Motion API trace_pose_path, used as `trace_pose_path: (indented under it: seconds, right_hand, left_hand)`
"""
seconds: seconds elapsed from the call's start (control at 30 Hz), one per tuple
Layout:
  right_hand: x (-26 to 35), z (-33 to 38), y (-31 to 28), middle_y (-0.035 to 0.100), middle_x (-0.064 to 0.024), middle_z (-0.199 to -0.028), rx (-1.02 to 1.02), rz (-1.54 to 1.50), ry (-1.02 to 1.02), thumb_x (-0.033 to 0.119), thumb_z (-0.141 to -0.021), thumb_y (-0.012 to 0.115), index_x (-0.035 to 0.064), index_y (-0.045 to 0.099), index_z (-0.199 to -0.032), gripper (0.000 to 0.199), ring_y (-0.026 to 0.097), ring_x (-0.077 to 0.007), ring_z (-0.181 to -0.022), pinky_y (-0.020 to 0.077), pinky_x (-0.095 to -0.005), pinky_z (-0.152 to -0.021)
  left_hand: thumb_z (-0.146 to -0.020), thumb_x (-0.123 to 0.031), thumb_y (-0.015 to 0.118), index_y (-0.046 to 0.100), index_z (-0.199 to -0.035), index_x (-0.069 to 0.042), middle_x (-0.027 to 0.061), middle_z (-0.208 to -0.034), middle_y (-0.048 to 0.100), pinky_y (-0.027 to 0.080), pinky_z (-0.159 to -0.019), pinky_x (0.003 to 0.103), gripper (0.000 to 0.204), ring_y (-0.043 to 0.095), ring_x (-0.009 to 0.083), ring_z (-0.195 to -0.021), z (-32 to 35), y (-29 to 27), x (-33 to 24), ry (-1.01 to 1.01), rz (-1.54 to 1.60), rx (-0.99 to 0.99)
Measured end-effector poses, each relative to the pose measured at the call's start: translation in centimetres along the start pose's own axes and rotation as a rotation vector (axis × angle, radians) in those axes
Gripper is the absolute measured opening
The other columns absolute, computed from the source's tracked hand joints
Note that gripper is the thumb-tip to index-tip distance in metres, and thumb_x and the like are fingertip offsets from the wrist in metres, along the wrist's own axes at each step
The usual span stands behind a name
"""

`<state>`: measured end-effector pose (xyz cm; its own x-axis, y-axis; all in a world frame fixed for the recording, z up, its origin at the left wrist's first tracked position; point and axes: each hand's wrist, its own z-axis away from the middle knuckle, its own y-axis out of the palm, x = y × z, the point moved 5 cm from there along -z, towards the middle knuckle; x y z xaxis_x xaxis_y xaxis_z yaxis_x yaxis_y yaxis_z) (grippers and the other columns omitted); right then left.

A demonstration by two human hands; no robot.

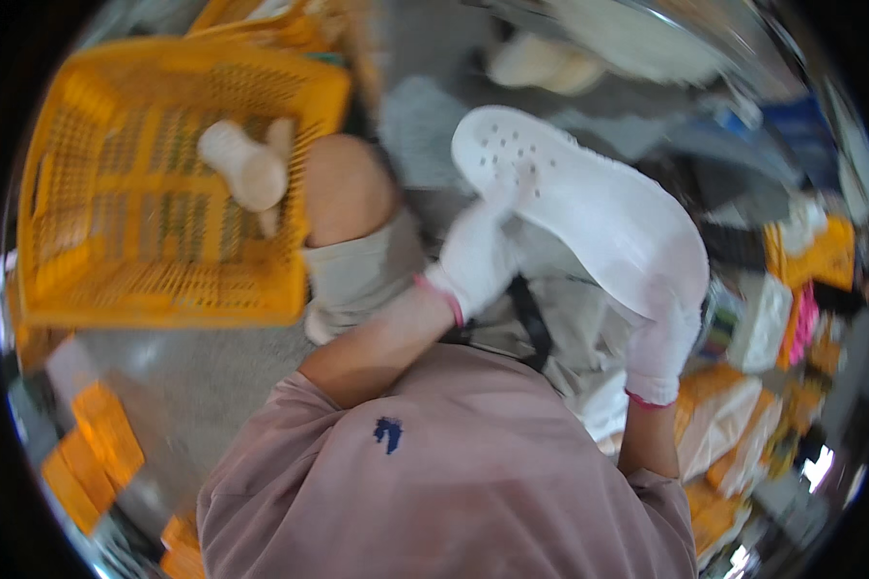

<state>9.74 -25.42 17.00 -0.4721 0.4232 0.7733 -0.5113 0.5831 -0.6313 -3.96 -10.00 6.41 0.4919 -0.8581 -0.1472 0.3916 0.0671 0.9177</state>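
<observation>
Both my hands wear white gloves with pink cuffs. Between them is a white shoe sole (599,198), smooth and curved, with small holes clustered at its far left end. My left hand (478,246) has its fingers closed at the edge of the holed end; blur hides exactly how they lie. Around the wider near right end, my right hand (664,338) keeps a grip, its fingers partly out of sight. The sole is tilted over my lap, above my light trousers (570,318).
To the left, a yellow plastic basket (164,314) holds a few cream-coloured sole-like pieces (246,169). Another pale piece (541,63) lies ahead near a machine-like surface. Orange and clear bags (724,425) crowd my right side. Orange pieces (106,434) are on the floor at left.
</observation>
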Motion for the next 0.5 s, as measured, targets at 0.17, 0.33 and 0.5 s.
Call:
trace_pose_path:
  seconds: [0.17,0.33,0.5]
  right_hand:
    - [0.1,5.1,-0.5,0.067,-0.0217,-0.131,-0.190,0.117,0.116,0.019,-0.098,0.072,-0.0066,0.057,-0.141,0.052,0.065,-0.0331,-0.122,0.0483,-0.0411,-0.105]
    - [1.8,3.7,-0.4,0.059,-0.0258,-0.143,-0.250,0.016,-0.007,0.016,-0.098,0.069,-0.0065,0.053,-0.145,0.055,0.057,-0.0400,-0.133,0.0452,-0.0453,-0.110]
    - [2.0,-3.1,-1.7,0.066,-0.0200,-0.131,-0.128,0.192,-0.181,0.014,-0.101,0.067,-0.0075,0.052,-0.144,0.051,0.066,-0.0279,-0.117,0.0522,-0.0380,-0.099]
  left_hand:
    - [-0.101,-0.022,0.071,0.064,-0.135,-0.004,0.0109,-0.124,0.071,0.052,-0.107,0.042,0.039,0.067,0.0268,-0.116,-10.1,3.1,4.1,-0.095,-0.040,-0.040]
    - [-0.101,-0.013,0.066,0.062,-0.136,-0.003,0.0098,-0.127,0.070,0.056,-0.101,0.038,0.037,0.069,0.0241,-0.113,-12.2,6.9,4.1,0.143,-0.175,0.027]
    - [-0.107,-0.023,0.056,0.063,-0.136,-0.004,0.0122,-0.128,0.071,0.053,-0.104,0.039,0.035,0.068,0.0277,-0.117,-15.4,7.0,3.4,-0.019,-0.040,0.049]
